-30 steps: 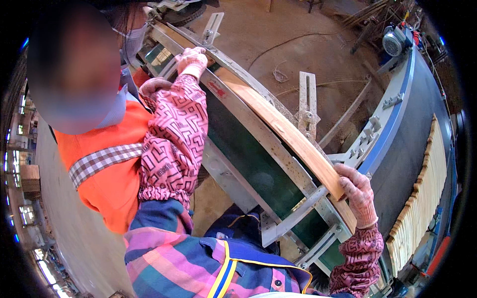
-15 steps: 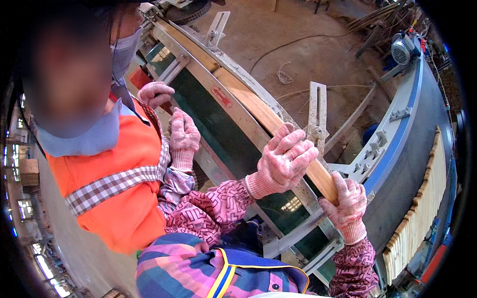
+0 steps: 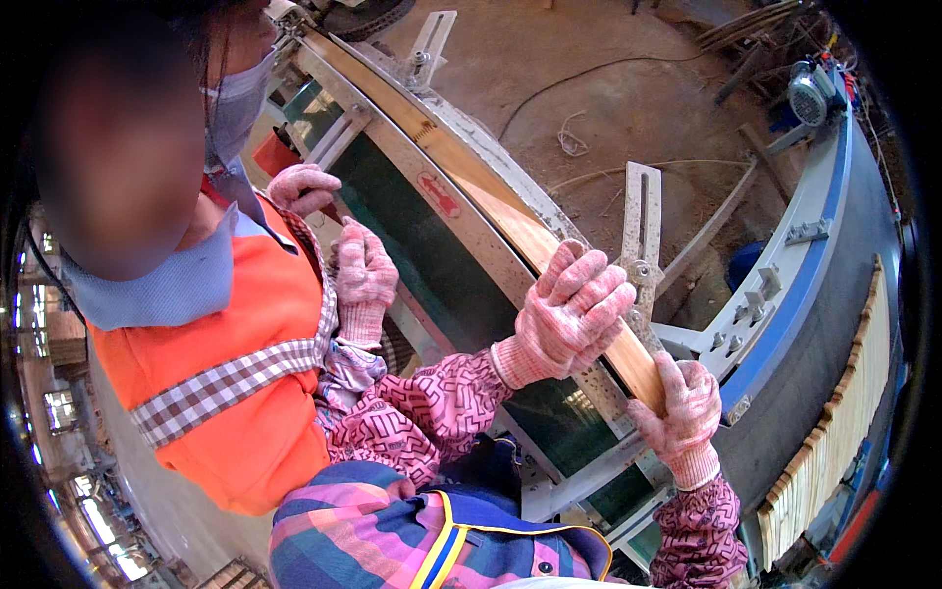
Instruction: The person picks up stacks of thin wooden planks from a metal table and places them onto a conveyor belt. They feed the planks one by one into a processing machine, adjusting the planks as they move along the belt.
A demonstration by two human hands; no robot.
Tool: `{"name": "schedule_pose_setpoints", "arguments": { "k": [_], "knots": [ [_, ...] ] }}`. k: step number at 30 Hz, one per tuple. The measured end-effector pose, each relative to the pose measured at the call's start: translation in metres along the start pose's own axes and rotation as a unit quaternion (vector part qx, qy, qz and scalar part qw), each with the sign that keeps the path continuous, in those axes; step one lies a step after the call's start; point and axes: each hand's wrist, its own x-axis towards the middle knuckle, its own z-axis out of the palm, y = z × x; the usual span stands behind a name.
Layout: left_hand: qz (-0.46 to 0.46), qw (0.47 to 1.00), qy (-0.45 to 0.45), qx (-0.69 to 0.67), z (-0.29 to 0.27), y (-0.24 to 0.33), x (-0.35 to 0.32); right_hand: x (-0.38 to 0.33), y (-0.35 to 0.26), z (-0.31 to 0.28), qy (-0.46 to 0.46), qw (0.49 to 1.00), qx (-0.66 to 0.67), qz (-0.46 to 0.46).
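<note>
A long, narrow wooden board (image 3: 510,224) lies lengthwise along a metal-edged conveyor. My left hand (image 3: 576,312), in a pinkish-white knit glove, is curled over the board near its close end. At that end my right hand (image 3: 679,407), gloved alike, grips the board with the thumb on one side and fingers on the other. A toothed joint shows farther along the wood. The undersides of my fingers are hidden.
A co-worker in an orange vest (image 3: 235,393) stands at left, gloved hands (image 3: 365,273) beside the green belt (image 3: 417,260). Slotted metal brackets (image 3: 641,221) stick up along the far rail. At right, a curved dark conveyor (image 3: 785,432) carries a row of wooden strips (image 3: 824,422) below a motor (image 3: 808,98).
The view has shifted slightly. Both my hands keep their hold on the board, and more of its broad face shows beyond my left hand. The co-worker's hands have barely moved.
</note>
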Motion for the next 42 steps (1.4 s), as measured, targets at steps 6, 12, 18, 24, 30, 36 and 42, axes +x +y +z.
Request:
{"name": "schedule_pose_setpoints", "arguments": {
  "k": [6,12,18,24,30,36,42],
  "knots": [
    [-0.004,1.000,-0.010,-0.003,-0.003,0.005,-0.002,0.003,-0.004,-0.002,-0.014,0.999,-0.028,-0.029],
    [-0.017,0.998,-0.052,0.015,0.005,0.006,-0.004,0.005,-0.008,-0.006,-0.023,0.994,-0.106,-0.036],
    [0.041,0.991,-0.046,0.118,0.016,0.014,0.000,-0.084,0.017,-0.100,0.416,0.887,0.094,0.178],
    [0.018,0.995,-0.065,0.074,0.024,0.018,-0.002,-0.274,0.065,-0.132,0.190,0.880,-0.139,0.413],
    [0.054,0.994,-0.090,0.018,0.011,0.050,-0.007,-0.343,0.095,-0.124,-0.230,0.838,-0.268,0.417],
    [0.192,0.950,-0.242,-0.051,0.007,0.147,-0.016,-0.347,0.132,-0.115,-0.415,0.751,-0.288,0.425],
    [0.161,0.926,-0.288,-0.183,0.044,0.209,-0.081,-0.416,0.170,-0.102,-0.382,0.775,-0.286,0.414]
  ]
}}
